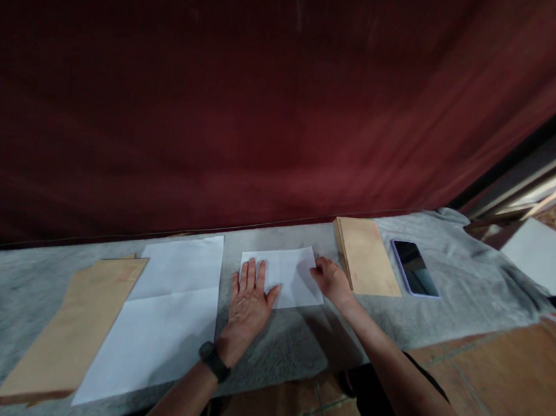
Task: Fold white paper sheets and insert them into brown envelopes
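Note:
A folded white sheet of paper (295, 279) lies on the grey cloth in front of me. My left hand (249, 304) rests flat on its left part, fingers stretched and slightly apart. At the sheet's right edge, my right hand (332, 280) has its fingers curled in and pinched against the paper; the fingertips are partly hidden. Left of my left hand is a larger white sheet of paper (172, 316) with a crease across it. Just beyond my right hand sits a stack of brown envelopes (369, 257).
More brown envelopes (77, 326) lie at the far left, beside the large sheet. A phone (415, 269) in a purple case lies right of the envelope stack. The grey cloth (252, 357) covers a narrow surface against a dark red curtain (268, 114). Tiled floor (502, 384) shows below.

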### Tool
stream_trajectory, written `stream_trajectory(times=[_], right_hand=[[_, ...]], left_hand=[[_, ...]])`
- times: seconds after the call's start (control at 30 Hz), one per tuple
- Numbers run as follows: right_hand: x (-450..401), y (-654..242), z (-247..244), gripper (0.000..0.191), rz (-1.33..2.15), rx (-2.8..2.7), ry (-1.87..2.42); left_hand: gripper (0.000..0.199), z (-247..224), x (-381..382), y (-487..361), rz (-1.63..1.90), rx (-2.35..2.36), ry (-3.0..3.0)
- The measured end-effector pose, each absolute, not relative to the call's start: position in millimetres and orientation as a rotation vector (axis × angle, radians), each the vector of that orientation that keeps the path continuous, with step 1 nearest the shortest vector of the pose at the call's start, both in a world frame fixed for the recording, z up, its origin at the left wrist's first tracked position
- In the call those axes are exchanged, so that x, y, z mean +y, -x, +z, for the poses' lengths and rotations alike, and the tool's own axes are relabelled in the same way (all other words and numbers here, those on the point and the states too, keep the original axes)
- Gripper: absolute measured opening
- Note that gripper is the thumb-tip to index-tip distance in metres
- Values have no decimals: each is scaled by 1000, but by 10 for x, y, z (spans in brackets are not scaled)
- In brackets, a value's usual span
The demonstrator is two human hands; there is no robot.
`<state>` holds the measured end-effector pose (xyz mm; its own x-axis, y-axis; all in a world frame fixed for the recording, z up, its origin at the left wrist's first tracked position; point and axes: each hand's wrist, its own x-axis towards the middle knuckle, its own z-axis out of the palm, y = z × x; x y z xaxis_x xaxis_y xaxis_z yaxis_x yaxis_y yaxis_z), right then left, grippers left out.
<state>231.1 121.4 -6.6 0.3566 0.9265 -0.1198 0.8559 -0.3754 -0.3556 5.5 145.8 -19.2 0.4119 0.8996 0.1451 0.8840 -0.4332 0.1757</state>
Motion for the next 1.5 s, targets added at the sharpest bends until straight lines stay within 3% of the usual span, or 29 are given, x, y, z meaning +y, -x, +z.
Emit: stream_trajectory(times=[0.57,0.8,0.93,1.5], right_hand=[[1246,-2246,116,26,416,-1686,2528],[1168,-2017,118,42,-100,-1835,2277],[1156,-1839,-120,47,-33,-2140,1875],[1095,-1898,-339,52,-88,-2081,2010]], left_hand=[[61,-188,1539,-136,354,1403,-2793],[63,-235,1528,-150,322,1429,-2801],[56,-229,1543,-141,316,1410,-2804],[64,-181,1594,-22,424,1518,-2751]])
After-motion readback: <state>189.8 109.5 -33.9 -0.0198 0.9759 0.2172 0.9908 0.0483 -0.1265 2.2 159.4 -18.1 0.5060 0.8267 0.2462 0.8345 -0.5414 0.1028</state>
